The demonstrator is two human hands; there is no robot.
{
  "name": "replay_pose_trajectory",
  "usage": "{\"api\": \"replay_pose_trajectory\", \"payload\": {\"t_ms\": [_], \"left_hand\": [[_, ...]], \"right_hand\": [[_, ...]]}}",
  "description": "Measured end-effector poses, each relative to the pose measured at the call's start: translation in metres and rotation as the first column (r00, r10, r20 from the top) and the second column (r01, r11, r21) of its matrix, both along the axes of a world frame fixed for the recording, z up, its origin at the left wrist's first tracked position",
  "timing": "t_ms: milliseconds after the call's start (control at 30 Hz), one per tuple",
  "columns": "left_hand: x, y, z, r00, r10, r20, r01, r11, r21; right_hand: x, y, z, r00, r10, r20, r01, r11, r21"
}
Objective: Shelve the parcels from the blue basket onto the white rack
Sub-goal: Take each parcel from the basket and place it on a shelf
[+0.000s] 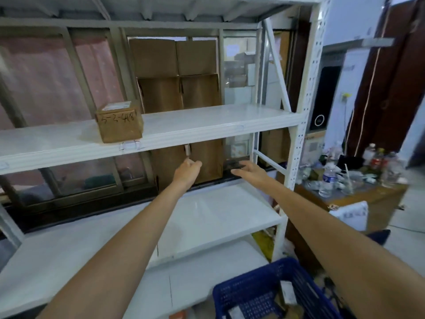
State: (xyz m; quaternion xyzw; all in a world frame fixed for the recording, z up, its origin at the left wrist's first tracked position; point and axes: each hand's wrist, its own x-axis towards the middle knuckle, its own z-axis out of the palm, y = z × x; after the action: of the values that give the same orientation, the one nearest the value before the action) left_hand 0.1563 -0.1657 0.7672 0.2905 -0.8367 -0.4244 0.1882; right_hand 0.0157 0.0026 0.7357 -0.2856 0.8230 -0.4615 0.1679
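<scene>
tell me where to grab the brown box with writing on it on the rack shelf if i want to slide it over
Grip the brown box by its two side faces, coming from the front, where its handwritten face meets the shelf edge. It sits upright and squarish with bare shelf either side, so a hand fits on each flank. Both the left hand and right hand look empty now.

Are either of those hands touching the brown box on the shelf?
Apart. The head view shows left hand and right hand below the shelf holding the brown box.
</scene>
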Motion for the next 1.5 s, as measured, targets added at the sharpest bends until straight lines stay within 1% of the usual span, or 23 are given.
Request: {"api": "replay_pose_trajectory", "payload": {"t_ms": [100,167,233,333,433,600,700,800,967,1167,1267,1400,1500], "left_hand": [[-0.031,0.066,-0.021,0.998,-0.018,0.056,0.016,0.999,0.043],[-0.05,0.104,-0.031,0.998,-0.012,0.062,0.008,0.998,0.064],[-0.068,0.135,-0.035,0.998,0.004,0.064,-0.008,0.998,0.058],[-0.093,0.162,-0.045,0.995,-0.029,0.1,0.024,0.998,0.057],[-0.115,0.174,-0.06,0.992,-0.031,0.125,0.021,0.996,0.084],[-0.16,0.17,-0.094,0.986,0.01,0.167,-0.037,0.987,0.157],[-0.194,0.165,-0.123,0.977,0.008,0.213,-0.047,0.983,0.179],[-0.231,0.156,-0.152,0.968,-0.028,0.248,-0.038,0.966,0.255],[-0.272,0.149,-0.203,0.95,-0.033,0.311,-0.07,0.946,0.316],[-0.281,0.165,-0.274,0.894,-0.044,0.446,-0.128,0.929,0.348],[-0.274,0.178,-0.314,0.874,-0.02,0.485,-0.172,0.921,0.348],[-0.26,0.2,-0.387,0.828,0.026,0.56,-0.258,0.904,0.341],[-0.247,0.217,-0.454,0.789,0.031,0.614,-0.316,0.877,0.362]], "right_hand": [[-0.017,0.066,-0.015,1.0,-0.011,-0.012,0.012,0.995,0.095],[-0.027,0.103,-0.023,0.999,-0.026,-0.033,0.03,0.99,0.136],[-0.039,0.132,-0.03,0.998,-0.024,-0.051,0.032,0.986,0.161],[-0.061,0.163,-0.04,0.999,-0.027,-0.037,0.033,0.986,0.164],[-0.086,0.18,-0.054,0.999,-0.033,-0.008,0.034,0.985,0.168],[-0.131,0.186,-0.086,0.999,-0.033,0.013,0.031,0.983,0.18],[-0.159,0.184,-0.11,0.999,-0.024,0.029,0.016,0.971,0.237],[-0.191,0.181,-0.136,0.998,-0.017,0.06,-0.002,0.957,0.292],[-0.236,0.176,-0.177,0.993,-0.021,0.118,-0.024,0.931,0.364],[-0.268,0.182,-0.244,0.977,0.034,0.209,-0.129,0.879,0.46],[-0.282,0.187,-0.287,0.974,0.07,0.215,-0.172,0.844,0.508],[-0.282,0.203,-0.352,0.946,0.109,0.305,-0.26,0.816,0.517],[-0.28,0.219,-0.422,0.929,0.12,0.349,-0.303,0.789,0.535]]}}
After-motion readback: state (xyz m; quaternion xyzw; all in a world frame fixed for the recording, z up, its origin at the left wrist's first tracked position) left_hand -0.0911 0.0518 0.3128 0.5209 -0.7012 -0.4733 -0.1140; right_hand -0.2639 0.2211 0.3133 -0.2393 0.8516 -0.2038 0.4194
